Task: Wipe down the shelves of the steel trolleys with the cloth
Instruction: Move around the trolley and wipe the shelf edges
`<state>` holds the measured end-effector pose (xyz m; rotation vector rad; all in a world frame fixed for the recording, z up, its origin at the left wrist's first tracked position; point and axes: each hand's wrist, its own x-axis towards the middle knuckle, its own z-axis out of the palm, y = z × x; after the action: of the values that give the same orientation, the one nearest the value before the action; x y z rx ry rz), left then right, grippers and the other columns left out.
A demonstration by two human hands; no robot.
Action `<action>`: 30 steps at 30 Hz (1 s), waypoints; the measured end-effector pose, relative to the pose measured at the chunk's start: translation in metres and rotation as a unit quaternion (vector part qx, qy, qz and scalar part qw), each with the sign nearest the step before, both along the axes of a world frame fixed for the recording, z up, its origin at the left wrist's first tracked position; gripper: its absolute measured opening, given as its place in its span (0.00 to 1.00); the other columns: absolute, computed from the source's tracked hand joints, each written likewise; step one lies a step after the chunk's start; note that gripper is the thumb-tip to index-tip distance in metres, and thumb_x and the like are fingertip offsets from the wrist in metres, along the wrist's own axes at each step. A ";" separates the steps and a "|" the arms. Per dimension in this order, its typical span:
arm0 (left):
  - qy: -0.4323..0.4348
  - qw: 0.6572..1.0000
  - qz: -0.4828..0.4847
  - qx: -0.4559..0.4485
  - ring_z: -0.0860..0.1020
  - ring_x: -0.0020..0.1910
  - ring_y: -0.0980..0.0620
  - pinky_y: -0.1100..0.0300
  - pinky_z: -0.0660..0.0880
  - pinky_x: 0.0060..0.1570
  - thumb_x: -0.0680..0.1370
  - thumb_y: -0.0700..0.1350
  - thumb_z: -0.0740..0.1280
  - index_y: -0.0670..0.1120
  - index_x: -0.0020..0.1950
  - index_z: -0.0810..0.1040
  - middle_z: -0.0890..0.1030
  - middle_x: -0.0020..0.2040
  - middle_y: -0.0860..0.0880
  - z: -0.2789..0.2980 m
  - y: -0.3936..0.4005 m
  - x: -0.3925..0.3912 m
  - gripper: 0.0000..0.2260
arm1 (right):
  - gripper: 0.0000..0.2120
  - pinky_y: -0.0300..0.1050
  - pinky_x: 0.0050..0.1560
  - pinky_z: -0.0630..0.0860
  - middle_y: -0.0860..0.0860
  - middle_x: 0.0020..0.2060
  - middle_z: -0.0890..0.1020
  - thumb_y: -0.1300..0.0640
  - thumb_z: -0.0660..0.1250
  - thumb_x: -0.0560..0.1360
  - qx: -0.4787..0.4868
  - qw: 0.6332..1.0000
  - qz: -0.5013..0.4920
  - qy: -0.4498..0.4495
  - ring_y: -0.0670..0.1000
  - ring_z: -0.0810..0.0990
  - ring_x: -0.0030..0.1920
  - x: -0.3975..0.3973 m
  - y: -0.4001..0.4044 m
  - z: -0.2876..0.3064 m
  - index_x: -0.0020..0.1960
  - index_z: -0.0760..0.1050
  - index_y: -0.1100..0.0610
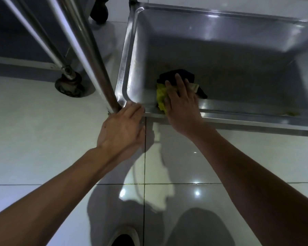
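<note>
The bottom shelf (229, 55) of a steel trolley is a shallow steel tray low above the floor. My right hand (181, 102) lies flat on a yellow and black cloth (161, 95), pressing it onto the shelf near the front left corner. My left hand (122, 128) grips the front left corner of the tray, at the foot of the trolley's upright steel post (94, 61). Part of the cloth is hidden under my right palm.
A second trolley's leg with a caster wheel (68, 85) stands on the glossy tiled floor (43, 139) to the left. Another dark wheel (100, 12) shows at the top. My shoe (124, 238) is at the bottom edge.
</note>
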<state>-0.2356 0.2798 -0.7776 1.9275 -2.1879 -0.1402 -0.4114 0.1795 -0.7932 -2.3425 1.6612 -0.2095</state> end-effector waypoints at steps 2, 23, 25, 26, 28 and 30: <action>0.009 1.000 0.006 0.015 0.79 0.49 0.47 0.54 0.76 0.36 0.73 0.47 0.68 0.47 0.63 0.76 0.76 0.63 0.50 -0.002 0.000 0.001 0.18 | 0.28 0.58 0.77 0.51 0.53 0.80 0.46 0.51 0.54 0.82 0.009 0.999 0.044 0.012 0.59 0.44 0.80 0.024 -0.007 0.001 0.80 0.52 0.50; -0.206 0.974 -0.013 0.093 0.66 0.73 0.42 0.47 0.75 0.55 0.76 0.53 0.64 0.40 0.78 0.60 0.63 0.72 0.40 0.000 0.017 -0.005 0.34 | 0.28 0.55 0.75 0.59 0.52 0.80 0.51 0.58 0.57 0.80 -0.030 0.997 0.069 -0.013 0.57 0.51 0.79 0.001 -0.018 -0.010 0.79 0.57 0.51; -0.199 0.975 -0.001 0.095 0.69 0.69 0.42 0.46 0.74 0.53 0.76 0.54 0.63 0.41 0.75 0.65 0.67 0.68 0.41 0.006 0.014 -0.010 0.30 | 0.28 0.55 0.76 0.56 0.54 0.80 0.51 0.57 0.56 0.81 -0.025 0.999 0.043 -0.016 0.59 0.50 0.79 -0.031 -0.016 -0.006 0.80 0.56 0.53; -0.190 0.978 0.001 0.090 0.70 0.66 0.42 0.46 0.73 0.53 0.76 0.54 0.63 0.42 0.73 0.67 0.69 0.66 0.42 0.009 0.011 -0.014 0.28 | 0.28 0.55 0.76 0.55 0.55 0.80 0.51 0.57 0.56 0.81 -0.022 0.999 0.031 -0.016 0.60 0.50 0.79 -0.045 -0.015 -0.005 0.80 0.56 0.54; -0.169 0.983 -0.032 0.069 0.70 0.65 0.43 0.44 0.72 0.55 0.76 0.53 0.63 0.45 0.69 0.71 0.71 0.65 0.44 0.019 0.001 -0.028 0.24 | 0.28 0.55 0.77 0.54 0.55 0.80 0.50 0.56 0.56 0.81 -0.017 1.000 0.020 -0.005 0.60 0.49 0.79 -0.066 -0.014 -0.001 0.80 0.55 0.54; -0.138 0.984 -0.093 0.062 0.71 0.65 0.43 0.44 0.70 0.56 0.76 0.52 0.63 0.46 0.69 0.71 0.72 0.66 0.45 0.028 -0.014 -0.054 0.23 | 0.28 0.54 0.77 0.53 0.55 0.80 0.48 0.56 0.55 0.82 -0.010 1.000 0.015 0.005 0.59 0.48 0.80 -0.080 -0.013 0.001 0.80 0.53 0.53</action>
<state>-0.2893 0.2657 -0.7498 1.9001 -2.5978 -0.0428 -0.4914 0.1664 -0.7922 -2.3839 1.6355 -0.2095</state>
